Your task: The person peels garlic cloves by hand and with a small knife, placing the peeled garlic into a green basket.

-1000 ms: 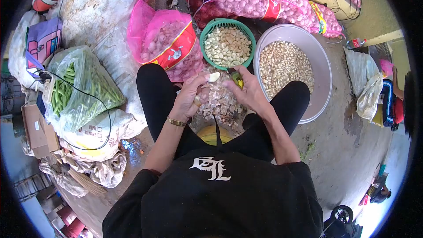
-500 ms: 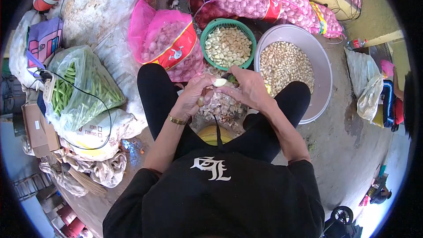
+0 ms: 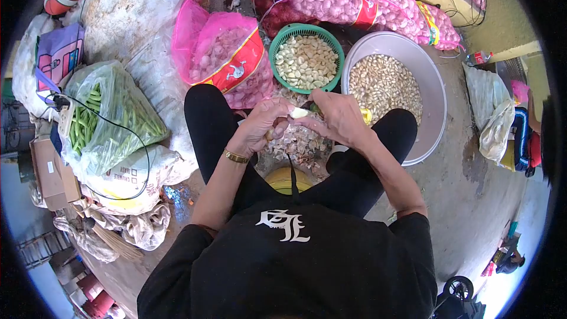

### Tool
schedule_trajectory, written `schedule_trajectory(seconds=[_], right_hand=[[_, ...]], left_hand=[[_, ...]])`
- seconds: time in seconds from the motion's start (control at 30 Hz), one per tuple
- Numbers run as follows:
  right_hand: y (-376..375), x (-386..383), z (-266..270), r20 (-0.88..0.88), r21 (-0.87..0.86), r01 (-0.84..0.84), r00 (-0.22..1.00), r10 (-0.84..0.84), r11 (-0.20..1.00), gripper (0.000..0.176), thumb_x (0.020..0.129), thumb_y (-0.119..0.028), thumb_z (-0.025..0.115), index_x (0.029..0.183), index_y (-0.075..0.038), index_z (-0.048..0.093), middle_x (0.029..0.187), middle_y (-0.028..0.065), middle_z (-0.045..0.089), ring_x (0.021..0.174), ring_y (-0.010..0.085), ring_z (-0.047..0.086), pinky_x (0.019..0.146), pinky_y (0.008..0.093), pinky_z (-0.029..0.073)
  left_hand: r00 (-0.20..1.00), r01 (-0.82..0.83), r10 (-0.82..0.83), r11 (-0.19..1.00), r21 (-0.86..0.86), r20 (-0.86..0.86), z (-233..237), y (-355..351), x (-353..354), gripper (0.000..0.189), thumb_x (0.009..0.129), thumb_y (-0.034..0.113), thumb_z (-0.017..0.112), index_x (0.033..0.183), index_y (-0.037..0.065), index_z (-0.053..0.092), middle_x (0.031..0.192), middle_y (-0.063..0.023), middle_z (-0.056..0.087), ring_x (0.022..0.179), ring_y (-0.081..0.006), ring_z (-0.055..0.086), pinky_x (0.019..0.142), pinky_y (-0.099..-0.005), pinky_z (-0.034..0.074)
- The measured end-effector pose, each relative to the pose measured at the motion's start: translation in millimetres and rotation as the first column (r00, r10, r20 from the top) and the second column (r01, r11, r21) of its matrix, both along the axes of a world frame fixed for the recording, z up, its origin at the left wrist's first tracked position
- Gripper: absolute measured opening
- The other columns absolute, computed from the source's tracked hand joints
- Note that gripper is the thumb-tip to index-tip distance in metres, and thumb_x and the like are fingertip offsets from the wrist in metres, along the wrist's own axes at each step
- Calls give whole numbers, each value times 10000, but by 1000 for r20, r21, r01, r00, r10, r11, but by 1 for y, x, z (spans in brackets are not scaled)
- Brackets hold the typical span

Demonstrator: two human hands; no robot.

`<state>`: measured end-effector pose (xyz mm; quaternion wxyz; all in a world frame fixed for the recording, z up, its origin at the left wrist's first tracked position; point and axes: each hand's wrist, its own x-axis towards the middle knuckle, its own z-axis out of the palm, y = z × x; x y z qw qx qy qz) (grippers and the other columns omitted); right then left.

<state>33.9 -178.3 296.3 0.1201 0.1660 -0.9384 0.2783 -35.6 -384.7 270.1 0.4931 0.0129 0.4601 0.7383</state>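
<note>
My left hand is closed, pinching a pale garlic clove between thumb and fingertips. More cloves may be tucked in its palm, but the fingers hide them. My right hand is wrapped round what looks like a small knife, with a yellow handle end showing behind the hand and a bit of green near the fingers. Its thumb touches the clove. Below both hands lies a heap of garlic skins. Just beyond them stands a green basket of peeled cloves.
A grey basin of unpeeled cloves in water stands at the right. An opened pink mesh sack of garlic is at the left, with full garlic sacks behind. A plastic bag of green beans lies further left.
The clove has shifted slightly right and down between my fingers. My right hand has tilted a little, showing more of the yellow handle end.
</note>
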Motion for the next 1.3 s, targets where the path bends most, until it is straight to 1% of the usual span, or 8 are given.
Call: schedule_trajectory(seconds=[0.4, 0.47, 0.8, 0.87, 1.07, 1.13, 1.27, 1.3], right_hand=[[6, -1, -7, 52, 112, -56, 997, 50, 992, 472, 810, -444, 703, 851, -44, 455, 626, 117, 546, 576, 329, 594, 490, 405, 439], [6, -2, -7, 60, 113, -76, 996, 69, 991, 470, 817, -447, 693, 843, -42, 456, 637, 118, 552, 580, 331, 595, 491, 407, 441], [9, -4, -12, 148, 208, -158, 981, 129, 965, 454, 847, -438, 658, 825, -32, 455, 666, 139, 576, 607, 345, 602, 501, 426, 451], [8, -4, -14, 160, 207, -165, 978, 133, 964, 451, 849, -432, 658, 823, -31, 453, 665, 144, 578, 609, 347, 603, 502, 429, 451], [-6, 7, -25, 106, 79, -25, 994, 17, 997, 423, 862, -406, 655, 834, -36, 450, 645, 159, 571, 617, 361, 607, 509, 436, 450], [-12, 13, -27, 235, 24, 92, 967, -95, 995, 428, 859, -411, 660, 890, -27, 475, 667, 172, 588, 635, 376, 611, 534, 451, 455], [-17, 20, -26, 233, -50, 199, 955, -182, 979, 471, 857, -423, 665, 1021, -15, 496, 695, 189, 609, 664, 395, 618, 582, 475, 467], [-18, 22, -30, 224, -42, 221, 952, -206, 974, 483, 859, -423, 665, 1059, -19, 493, 694, 190, 610, 670, 396, 621, 592, 480, 470]], left_hand=[[995, -31, 19, 991, -127, -97, 3, 5, 3, 124, 904, 143, 619, 890, 26, 581, 599, 13, 542, 438, -38, 459, 378, -182, 317], [992, -31, 9, 985, -171, -125, 7, 7, 3, 162, 908, 198, 632, 846, 58, 578, 556, 41, 499, 420, -28, 407, 380, -185, 267], [982, 10, -51, 975, -222, -181, -3, 7, 3, 143, 908, 174, 629, 829, 70, 571, 573, 38, 510, 413, -26, 409, 373, -182, 265], [975, -45, -8, 972, -232, -223, -1, 10, 6, 143, 909, 167, 623, 824, 65, 568, 572, 34, 514, 409, -32, 415, 374, -182, 280], [961, -170, 117, 965, -201, -252, -8, 11, 12, 124, 909, 143, 608, 836, 53, 565, 572, 30, 520, 410, -40, 425, 379, -185, 301], [962, -184, 140, 966, -180, -236, -14, 10, 16, 119, 907, 144, 610, 844, 53, 565, 573, 28, 519, 413, -41, 424, 381, -187, 297], [948, -288, 256, 943, -167, -188, -13, 17, 29, 115, 903, 148, 613, 862, 55, 561, 575, 17, 521, 424, -46, 431, 389, -193, 298], [946, -300, 272, 940, -161, -178, -15, 17, 30, 117, 902, 148, 612, 867, 51, 558, 586, 7, 537, 439, -61, 478, 392, -202, 343]])
